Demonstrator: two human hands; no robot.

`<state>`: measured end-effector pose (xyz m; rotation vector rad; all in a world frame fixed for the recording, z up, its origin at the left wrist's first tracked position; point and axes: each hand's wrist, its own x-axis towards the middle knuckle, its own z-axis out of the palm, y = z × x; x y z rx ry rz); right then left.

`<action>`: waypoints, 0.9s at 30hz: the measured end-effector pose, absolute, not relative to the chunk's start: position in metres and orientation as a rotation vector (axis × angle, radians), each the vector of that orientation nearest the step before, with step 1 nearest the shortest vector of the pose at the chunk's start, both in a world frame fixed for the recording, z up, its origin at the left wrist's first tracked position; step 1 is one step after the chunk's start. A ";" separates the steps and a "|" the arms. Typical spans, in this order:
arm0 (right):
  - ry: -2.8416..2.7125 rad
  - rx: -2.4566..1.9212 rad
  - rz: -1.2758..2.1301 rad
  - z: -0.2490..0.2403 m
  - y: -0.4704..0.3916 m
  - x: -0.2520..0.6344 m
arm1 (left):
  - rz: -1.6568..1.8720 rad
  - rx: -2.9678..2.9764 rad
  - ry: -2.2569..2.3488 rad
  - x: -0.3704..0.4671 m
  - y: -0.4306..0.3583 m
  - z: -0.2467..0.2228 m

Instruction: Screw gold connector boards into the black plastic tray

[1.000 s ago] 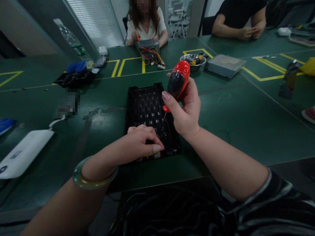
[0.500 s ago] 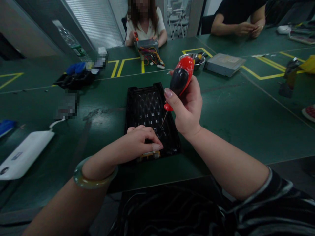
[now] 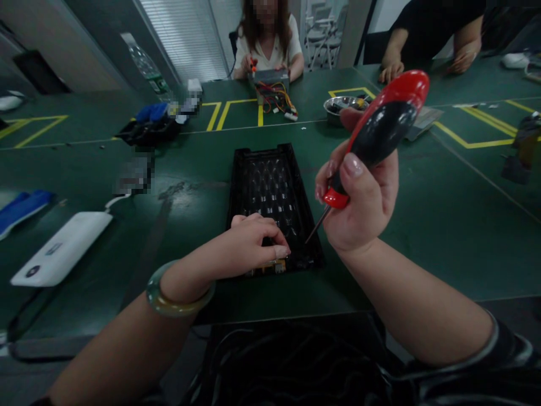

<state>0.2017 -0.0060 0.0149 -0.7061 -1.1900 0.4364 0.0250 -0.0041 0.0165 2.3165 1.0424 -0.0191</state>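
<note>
A black plastic housing [image 3: 271,183] lies on the green table in front of me, its inside ribbed and shiny. At its near end, my left hand [image 3: 257,242] is closed, with thumb and curled fingers on a small circuit board [image 3: 279,267] that shows gold-brown edges. The hand covers most of that board. My right hand [image 3: 366,208] is wrapped round a red and black screwdriver [image 3: 382,132] held at a slant. The thin shaft points down and left, its tip over the near right part of the housing; contact cannot be made out.
Left are a white power bank [image 3: 63,248], a blue item [image 3: 25,208] and a black tray [image 3: 147,132]. Across the table, a person [image 3: 270,48] holds a metal box with coloured wires [image 3: 270,84]. A metal bowl [image 3: 338,113] and another person's arms [image 3: 467,48] are behind my right hand.
My right hand has moved right and toward me with the screwdriver, which tilts more and has its tip farther right. My left hand stays at the board. The view has shifted slightly.
</note>
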 end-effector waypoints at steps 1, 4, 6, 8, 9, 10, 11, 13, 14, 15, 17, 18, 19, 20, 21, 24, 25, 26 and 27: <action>-1.197 -0.703 0.472 0.015 -0.008 0.200 | -0.020 2.318 1.043 0.025 -0.004 0.017; -1.269 -0.740 0.553 0.010 -0.011 0.196 | -0.005 2.333 1.046 0.024 -0.005 0.018; -1.310 -0.730 0.576 0.007 -0.011 0.195 | 0.015 2.341 1.034 0.023 -0.005 0.019; -1.327 -0.702 0.593 0.005 -0.011 0.195 | 0.021 2.337 1.031 0.022 -0.004 0.019; -1.331 -0.690 0.601 0.005 -0.011 0.195 | 0.020 2.331 1.036 0.021 -0.004 0.020; -1.337 -0.678 0.610 0.005 -0.012 0.195 | 0.017 2.324 1.042 0.020 -0.004 0.020; -1.343 -0.665 0.620 0.006 -0.013 0.196 | 0.016 2.315 1.048 0.020 -0.004 0.021; -1.358 -0.646 0.640 0.008 -0.016 0.196 | 0.023 2.301 1.052 0.019 -0.003 0.021; -1.365 -0.644 0.647 0.009 -0.017 0.196 | 0.027 2.297 1.052 0.019 -0.003 0.021; -1.371 -0.648 0.652 0.010 -0.019 0.196 | 0.030 2.293 1.052 0.019 -0.003 0.022; -1.379 -0.659 0.659 0.011 -0.021 0.196 | 0.031 2.288 1.050 0.019 -0.003 0.022; -1.382 -0.656 0.661 0.011 -0.022 0.196 | 0.031 2.285 1.050 0.019 -0.003 0.022; -1.386 -0.641 0.665 0.010 -0.022 0.196 | 0.032 2.281 1.051 0.019 -0.002 0.022; -1.393 -0.618 0.671 0.010 -0.022 0.195 | 0.032 2.278 1.051 0.020 -0.002 0.022; -1.401 -0.591 0.678 0.010 -0.022 0.195 | 0.032 2.277 1.051 0.020 -0.002 0.022; -1.433 -0.562 0.699 0.009 -0.021 0.193 | 0.045 2.279 1.041 0.020 -0.003 0.022; -1.444 -0.574 0.703 0.009 -0.021 0.193 | 0.052 2.279 1.037 0.020 -0.003 0.022; -1.452 -0.589 0.707 0.009 -0.021 0.193 | 0.062 2.280 1.033 0.020 -0.003 0.022; -1.457 -0.598 0.711 0.009 -0.021 0.193 | 0.074 2.280 1.030 0.020 -0.003 0.021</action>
